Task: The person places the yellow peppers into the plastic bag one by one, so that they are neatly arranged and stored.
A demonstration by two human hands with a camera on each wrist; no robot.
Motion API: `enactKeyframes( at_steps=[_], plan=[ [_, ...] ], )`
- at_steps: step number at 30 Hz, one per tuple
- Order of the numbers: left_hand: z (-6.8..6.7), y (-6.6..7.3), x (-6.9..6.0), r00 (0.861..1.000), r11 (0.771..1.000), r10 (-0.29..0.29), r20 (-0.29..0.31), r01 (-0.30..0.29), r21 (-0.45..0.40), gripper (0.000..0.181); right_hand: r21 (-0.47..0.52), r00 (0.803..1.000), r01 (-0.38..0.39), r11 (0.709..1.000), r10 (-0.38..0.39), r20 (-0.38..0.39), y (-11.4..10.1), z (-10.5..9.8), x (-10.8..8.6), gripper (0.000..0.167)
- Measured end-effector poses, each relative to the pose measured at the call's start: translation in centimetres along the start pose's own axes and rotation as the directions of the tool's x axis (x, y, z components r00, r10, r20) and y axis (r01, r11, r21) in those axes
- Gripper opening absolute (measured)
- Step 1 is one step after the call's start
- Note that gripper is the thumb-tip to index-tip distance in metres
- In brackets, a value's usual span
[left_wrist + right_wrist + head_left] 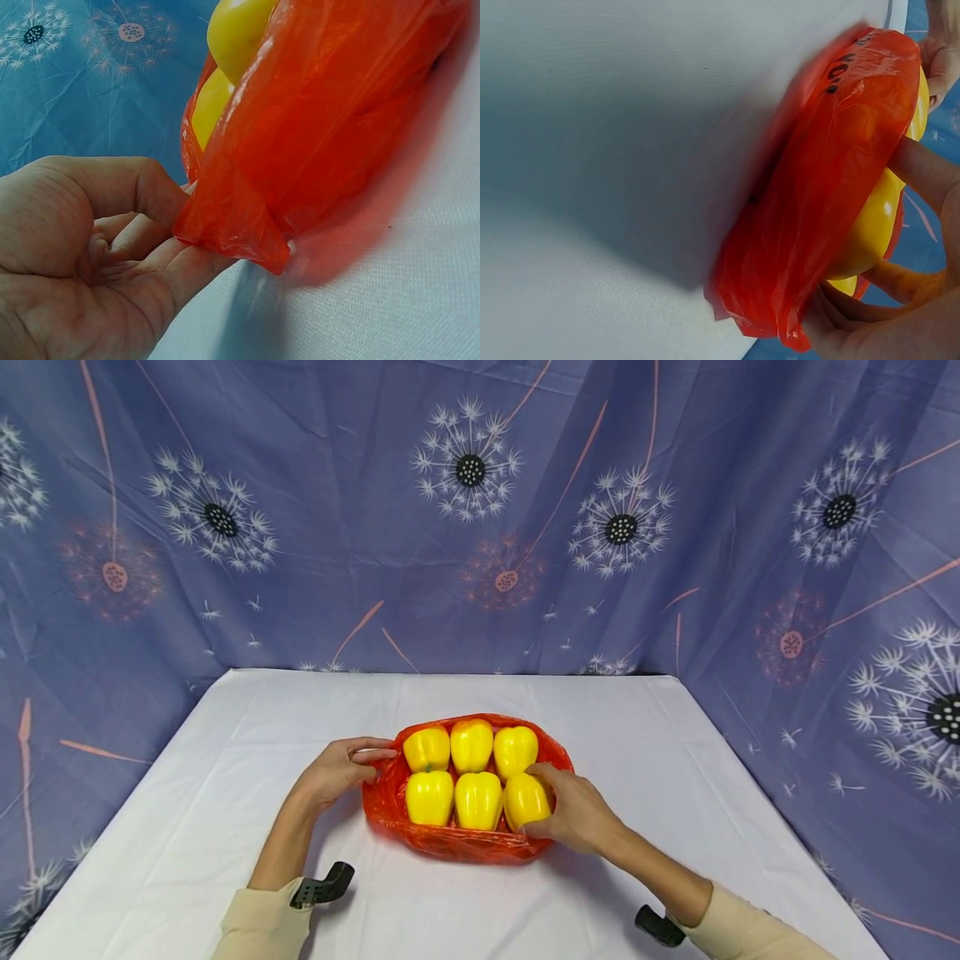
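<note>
Several yellow bell peppers (478, 800) sit in two rows inside an open red plastic bag (450, 843). My left hand (335, 774) is at the bag's left end; in the left wrist view, its thumb and fingers pinch a corner of the red plastic (232, 225). At the other end, my right hand (579, 810) has its fingers and thumb around the front right bell pepper (526, 802). In the right wrist view, that bell pepper (870, 229) shows between the thumb and fingers, and the bag wall partly hides it.
A white cloth (315, 702) covers the table under the bag. Behind and at both sides hangs a blue curtain (337, 527) with dandelion prints. Black camera mounts (324, 885) are worn at both wrists.
</note>
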State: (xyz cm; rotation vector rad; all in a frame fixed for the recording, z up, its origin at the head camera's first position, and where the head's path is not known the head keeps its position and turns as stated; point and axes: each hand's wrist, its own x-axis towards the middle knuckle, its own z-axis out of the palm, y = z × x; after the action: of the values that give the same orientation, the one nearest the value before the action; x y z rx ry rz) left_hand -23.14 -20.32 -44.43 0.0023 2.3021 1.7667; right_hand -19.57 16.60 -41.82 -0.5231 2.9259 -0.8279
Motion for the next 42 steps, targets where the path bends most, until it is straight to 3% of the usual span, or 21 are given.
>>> enactKeyframes(
  at_steps=[11, 30, 42],
  plan=[
    [0.03, 0.03, 0.11, 1.0, 1.0, 0.009, 0.005, -0.009, -0.005, 0.058, -0.017, 0.999, -0.011, 1.0, 0.012, 0.05, 0.43, -0.48, 0.05, 0.076],
    [-0.21, 0.06, -0.07, 1.0, 1.0, 0.002, 0.009, -0.002, -0.006, 0.057, 0.006, 0.997, -0.037, 0.999, 0.037, 0.061, 0.38, -0.19, 0.19, 0.077],
    [0.01, 0.17, 0.13, 0.999, 1.0, 0.025, 0.03, -0.025, 0.01, 0.057, -0.012, 0.999, -0.005, 1.0, 0.006, 0.053, 0.26, -0.43, -0.16, 0.077]
  ],
)
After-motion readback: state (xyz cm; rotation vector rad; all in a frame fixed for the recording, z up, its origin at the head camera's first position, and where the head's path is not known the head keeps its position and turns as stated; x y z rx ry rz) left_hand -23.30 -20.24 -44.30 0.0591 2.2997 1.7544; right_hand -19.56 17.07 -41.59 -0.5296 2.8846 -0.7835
